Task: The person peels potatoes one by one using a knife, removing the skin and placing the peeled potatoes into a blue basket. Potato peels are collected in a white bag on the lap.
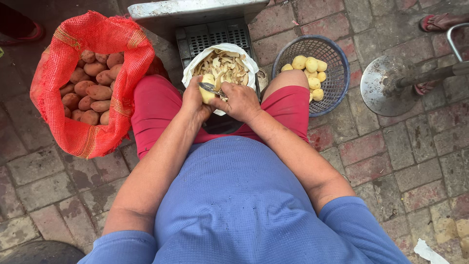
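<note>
Hands (195, 100) round half-peeled potato (207, 93), peeler (211, 88)

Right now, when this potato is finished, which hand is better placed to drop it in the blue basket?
Probably the left hand: it already holds the potato, while the right hand is busy with the peeler. The blue basket sits on the person's right side, so the left must cross over.

You sit in an outdoor food-preparation yard: brick paving (400, 161), a red mesh sack (93, 78) of unpeeled potatoes, a blue basket (337, 83) of peeled ones, a peelings bag (193, 68).
</note>
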